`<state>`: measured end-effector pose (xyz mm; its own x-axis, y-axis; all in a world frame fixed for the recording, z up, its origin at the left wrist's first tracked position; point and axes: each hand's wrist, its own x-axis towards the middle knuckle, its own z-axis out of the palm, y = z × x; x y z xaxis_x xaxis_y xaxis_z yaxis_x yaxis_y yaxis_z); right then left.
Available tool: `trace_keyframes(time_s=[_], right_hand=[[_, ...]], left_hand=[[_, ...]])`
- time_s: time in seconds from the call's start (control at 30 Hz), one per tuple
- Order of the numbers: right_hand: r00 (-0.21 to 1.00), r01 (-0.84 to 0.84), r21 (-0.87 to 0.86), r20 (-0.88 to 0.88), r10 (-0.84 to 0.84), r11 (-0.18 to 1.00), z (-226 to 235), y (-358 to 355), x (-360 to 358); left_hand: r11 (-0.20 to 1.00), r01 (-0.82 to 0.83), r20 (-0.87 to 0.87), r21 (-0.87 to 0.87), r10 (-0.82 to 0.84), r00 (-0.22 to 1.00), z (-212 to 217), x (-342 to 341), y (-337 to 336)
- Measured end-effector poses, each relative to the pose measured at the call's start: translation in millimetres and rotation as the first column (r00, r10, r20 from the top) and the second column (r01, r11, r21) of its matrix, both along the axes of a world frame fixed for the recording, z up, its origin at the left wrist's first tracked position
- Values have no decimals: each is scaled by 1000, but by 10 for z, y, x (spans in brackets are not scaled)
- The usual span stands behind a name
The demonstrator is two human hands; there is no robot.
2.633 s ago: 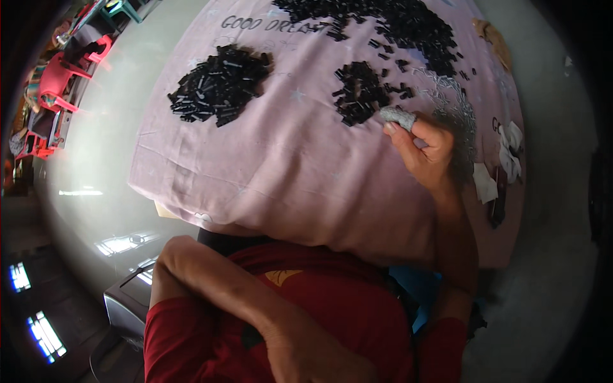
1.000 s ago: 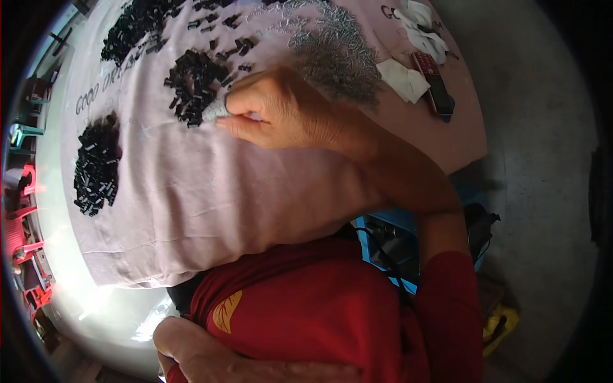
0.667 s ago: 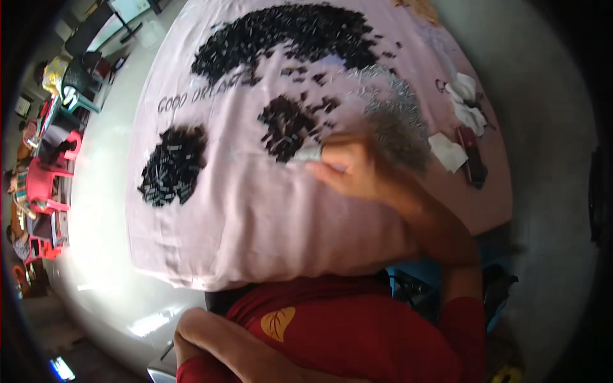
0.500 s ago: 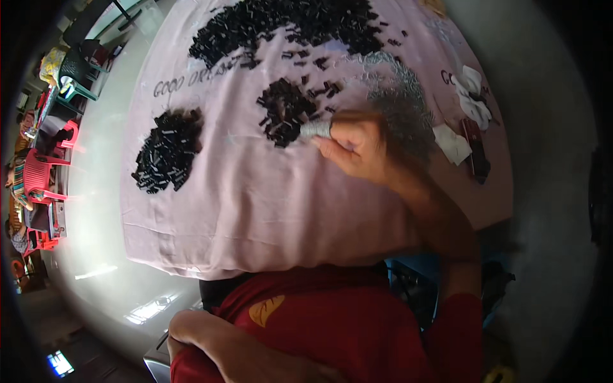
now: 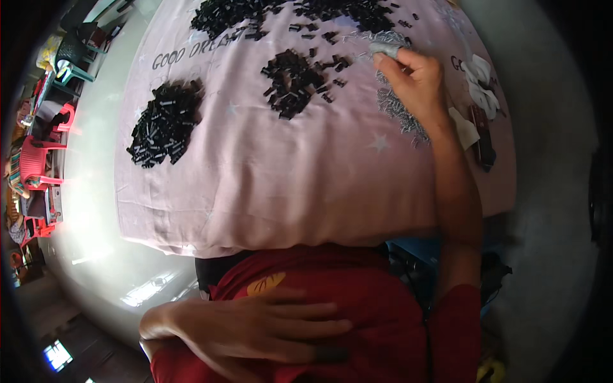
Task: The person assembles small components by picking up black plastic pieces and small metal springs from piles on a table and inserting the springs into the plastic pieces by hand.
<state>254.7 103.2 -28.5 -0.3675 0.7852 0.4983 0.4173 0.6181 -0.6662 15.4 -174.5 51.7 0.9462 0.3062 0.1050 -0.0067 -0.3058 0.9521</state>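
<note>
My right hand is closed on a stubby, grey, wrapped-looking object whose kind I cannot make out. It holds this at the far end of a pile of small silver metal pieces; the hand and wrist cover part of that pile. Left of the hand is a small heap of short black pieces, some scattered along its right side. My left hand lies across the front of my red shirt with its fingers stretched out, holding nothing and slightly blurred.
A pink cloth covers the table. Another black heap lies at the left, and a large black pile spreads along the far side. At the right are white gloves, a pale scrap and a dark-red and black object.
My right hand has moved with the grey object from the middle black heap, away and right to the silver pieces. My left hand has shifted, its fingers now spread. The view has tilted slightly.
</note>
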Motion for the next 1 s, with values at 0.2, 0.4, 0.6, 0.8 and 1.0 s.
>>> trace_keyframes(time_s=[0.2,0.4,0.6,0.8,1.0], right_hand=[[989,-71,53,137,64,996,-15,127,2],[925,-322,257,292,244,911,-109,-95,-279],[898,-370,263,346,271,891,-203,-96,-312],[862,-417,126,369,347,900,12,-88,-130],[969,-111,96,232,87,989,15,119,33]], left_hand=[[966,-253,-79,-51,249,965,-414,-143,-32],[733,-529,-212,-427,488,847,-396,-265,241],[926,-374,-166,45,377,911,-582,-40,99],[828,-561,-89,2,559,824,-348,-214,394],[459,-780,34,425,853,520,-536,-168,1694]])
